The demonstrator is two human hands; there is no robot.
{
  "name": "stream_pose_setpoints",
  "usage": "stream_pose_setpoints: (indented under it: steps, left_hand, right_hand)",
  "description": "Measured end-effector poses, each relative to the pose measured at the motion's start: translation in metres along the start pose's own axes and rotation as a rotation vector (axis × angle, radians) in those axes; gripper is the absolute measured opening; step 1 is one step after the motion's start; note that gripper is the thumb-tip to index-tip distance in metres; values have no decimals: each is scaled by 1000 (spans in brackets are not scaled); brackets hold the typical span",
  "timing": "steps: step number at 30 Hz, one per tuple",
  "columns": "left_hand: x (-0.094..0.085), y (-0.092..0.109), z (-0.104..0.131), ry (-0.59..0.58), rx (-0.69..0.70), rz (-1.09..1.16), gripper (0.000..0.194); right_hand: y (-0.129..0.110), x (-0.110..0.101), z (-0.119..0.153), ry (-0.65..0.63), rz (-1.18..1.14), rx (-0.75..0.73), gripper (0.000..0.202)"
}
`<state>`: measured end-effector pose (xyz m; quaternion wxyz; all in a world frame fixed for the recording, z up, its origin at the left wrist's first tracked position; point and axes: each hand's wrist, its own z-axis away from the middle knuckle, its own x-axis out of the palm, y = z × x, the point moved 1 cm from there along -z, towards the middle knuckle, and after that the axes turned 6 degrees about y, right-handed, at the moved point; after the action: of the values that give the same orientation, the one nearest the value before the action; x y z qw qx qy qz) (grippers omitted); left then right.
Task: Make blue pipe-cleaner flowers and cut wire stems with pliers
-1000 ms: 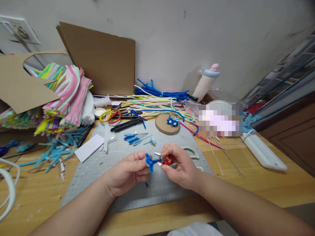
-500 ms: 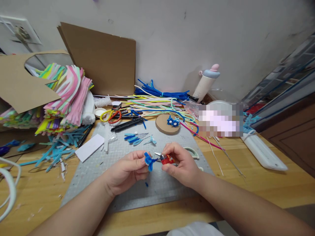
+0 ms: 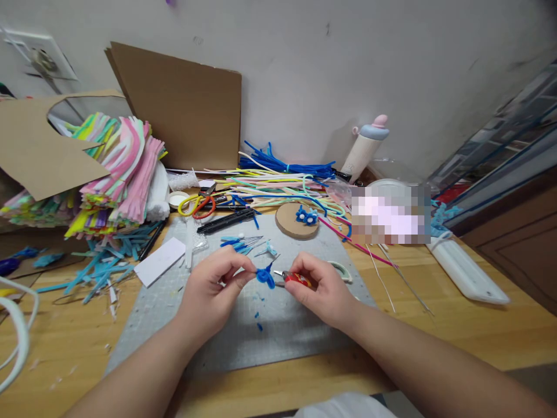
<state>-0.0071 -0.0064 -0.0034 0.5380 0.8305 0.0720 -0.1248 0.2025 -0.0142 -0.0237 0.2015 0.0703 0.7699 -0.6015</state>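
Observation:
My left hand (image 3: 217, 284) pinches a blue pipe-cleaner flower (image 3: 265, 276) by one side between thumb and fingertips; a thin stem sticks up from it. My right hand (image 3: 324, 290) is closed around small red-handled scissors (image 3: 299, 280), whose metal blades are parted and point left at the flower's right edge. Whether the blades touch the fuzz I cannot tell. Beneath both hands is a grey cutting mat (image 3: 235, 354) with a few blue fuzz clippings (image 3: 260, 327) on it. Beyond the left hand lie several blue pipe-cleaner pieces (image 3: 238, 245) on wires and a pale blue one (image 3: 270, 248).
A round cardboard disc (image 3: 289, 223) carries blue flowers (image 3: 307, 216) with white centres. Scissors (image 3: 198, 206) with yellow and red handles, black pens (image 3: 226, 220) and long pipe cleaners (image 3: 278, 188) lie behind. A white card (image 3: 159, 261) is at left, a bottle (image 3: 364, 148) at the back right.
My left hand has changed its grip and turned the flower, so its stem now points up instead of right toward the blades. More blue clippings lie on the mat.

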Motion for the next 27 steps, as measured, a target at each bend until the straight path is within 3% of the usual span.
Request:
stream_pose_setpoints:
  steps: [3, 8, 14, 21, 27]
  left_hand:
    - [0, 3, 3, -28, 216, -150, 14]
    - [1, 1, 6, -68, 324, -233, 20]
    - [3, 0, 8, -98, 390, -295, 20]
    - [3, -2, 7, -108, 368, -352, 18]
    - [1, 1, 5, -74, 413, -374, 16]
  right_hand:
    - [0, 0, 0, 35, 44, -5, 22]
    - [2, 4, 2, 90, 102, 2, 19]
    - [0, 6, 3, 63, 110, 10, 16]
    - [-1, 7, 3, 42, 66, 43, 16]
    - [2, -1, 1, 15, -37, 40, 34]
